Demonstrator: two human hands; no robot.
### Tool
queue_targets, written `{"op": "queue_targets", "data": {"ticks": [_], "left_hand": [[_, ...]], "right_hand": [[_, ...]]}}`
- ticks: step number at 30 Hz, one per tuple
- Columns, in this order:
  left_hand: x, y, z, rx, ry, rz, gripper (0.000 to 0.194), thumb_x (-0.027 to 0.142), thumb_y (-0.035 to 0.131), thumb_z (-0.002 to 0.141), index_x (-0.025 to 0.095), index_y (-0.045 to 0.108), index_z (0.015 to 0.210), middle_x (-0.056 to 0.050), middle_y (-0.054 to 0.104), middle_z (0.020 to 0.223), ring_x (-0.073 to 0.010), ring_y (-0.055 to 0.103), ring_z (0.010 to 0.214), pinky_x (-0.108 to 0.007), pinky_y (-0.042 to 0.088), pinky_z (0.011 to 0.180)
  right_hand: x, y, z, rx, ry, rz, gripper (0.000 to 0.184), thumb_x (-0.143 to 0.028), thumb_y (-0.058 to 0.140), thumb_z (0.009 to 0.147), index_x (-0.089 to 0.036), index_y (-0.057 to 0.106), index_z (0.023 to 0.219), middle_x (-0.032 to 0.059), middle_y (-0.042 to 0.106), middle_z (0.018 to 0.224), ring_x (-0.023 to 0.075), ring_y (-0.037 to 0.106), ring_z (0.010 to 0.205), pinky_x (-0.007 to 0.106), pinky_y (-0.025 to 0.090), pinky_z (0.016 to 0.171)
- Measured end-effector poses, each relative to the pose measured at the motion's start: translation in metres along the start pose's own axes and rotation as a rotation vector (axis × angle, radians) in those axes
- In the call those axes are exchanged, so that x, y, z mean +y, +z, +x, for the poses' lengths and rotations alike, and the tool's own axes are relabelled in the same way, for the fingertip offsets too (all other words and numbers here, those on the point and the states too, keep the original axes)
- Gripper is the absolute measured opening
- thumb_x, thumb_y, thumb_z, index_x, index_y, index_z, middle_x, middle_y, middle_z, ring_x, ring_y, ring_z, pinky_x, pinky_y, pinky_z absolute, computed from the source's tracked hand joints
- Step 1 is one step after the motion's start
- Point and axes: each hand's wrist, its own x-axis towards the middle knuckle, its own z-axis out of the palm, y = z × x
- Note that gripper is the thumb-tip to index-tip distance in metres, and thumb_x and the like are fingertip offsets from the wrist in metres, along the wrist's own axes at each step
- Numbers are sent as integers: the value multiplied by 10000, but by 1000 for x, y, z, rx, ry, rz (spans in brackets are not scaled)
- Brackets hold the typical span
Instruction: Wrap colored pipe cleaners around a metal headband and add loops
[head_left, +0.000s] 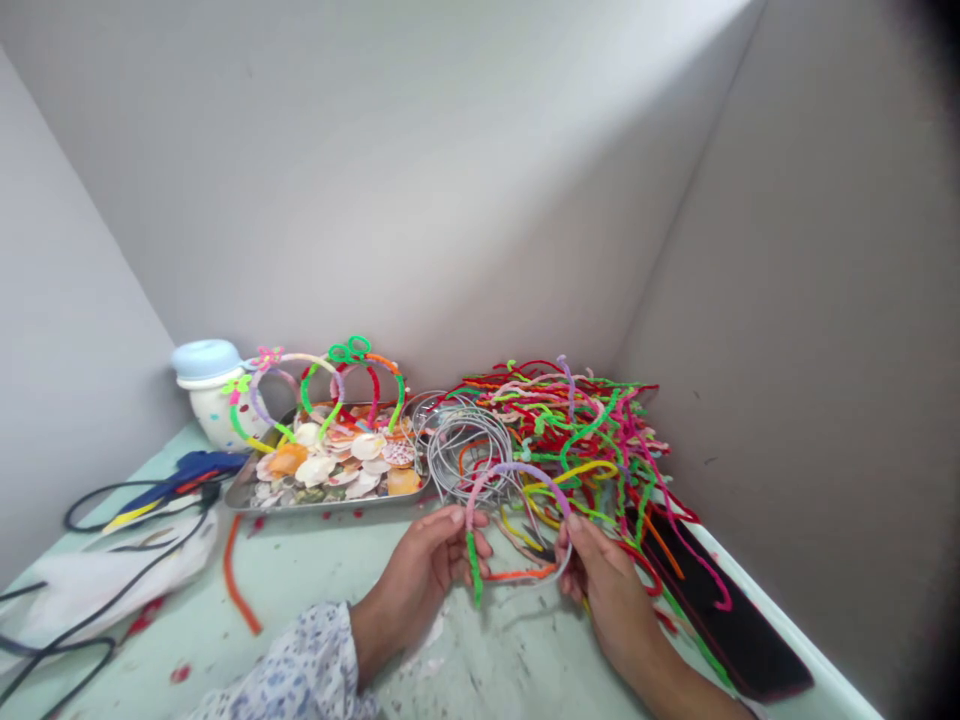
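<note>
Wire hoop (517, 470) wrapped in purple and green pipe cleaner, held up by the left hand (424, 570) and right hand (607, 590), big tangled pile of pipe cleaners (570, 430) heaped just behind, bare wire coils (465, 450) beside it, seashell tray (330, 508) parked off left, black phone (720, 610) under the pile's right edge

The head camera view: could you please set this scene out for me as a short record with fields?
Left hand: holds purple-and-green pipe-cleaner-wrapped wire hoop
Right hand: holds the same hoop
Beside hoop: coiled bare silver wire hoops; tangled multicoloured pipe cleaners
Behind: rectangular steel tray of seashells; pipe-cleaner-wrapped hoops; white jar with pale blue lid
Right edge: black smartphone
Surface: pale green table
</note>
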Motion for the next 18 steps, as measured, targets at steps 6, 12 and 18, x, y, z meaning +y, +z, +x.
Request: {"op": "queue_targets", "data": {"ticks": [6, 12, 18], "left_hand": [[1, 0, 3, -2, -2, 27, 178, 260, 615, 794, 113, 631, 895, -74, 662, 731, -132, 609, 589, -223, 434, 548], [1, 0, 1, 17, 3, 51, 162, 242, 618, 791, 111, 626, 885, -59, 657, 715, -128, 599, 569, -225, 424, 535], [4, 5, -2, 19, 27, 44, 245, 332, 527, 869, 116, 629, 922, -51, 644, 710, -120, 576, 557, -221, 401, 524]], "right_hand": [[1, 1, 1, -10, -3, -45, 426, -594, 474, 833, -205, 530, 666, -27, 519, 533, 130, 443, 437, 248, 318, 436], [-2, 1, 0, -50, 4, 24, 365, -552, 502, 845, -202, 589, 787, -24, 554, 599, 122, 476, 465, 238, 329, 443], [-5, 2, -4, -50, -2, -26, 385, -549, 502, 846, -199, 545, 691, -28, 525, 570, 122, 468, 460, 244, 341, 449]]}}
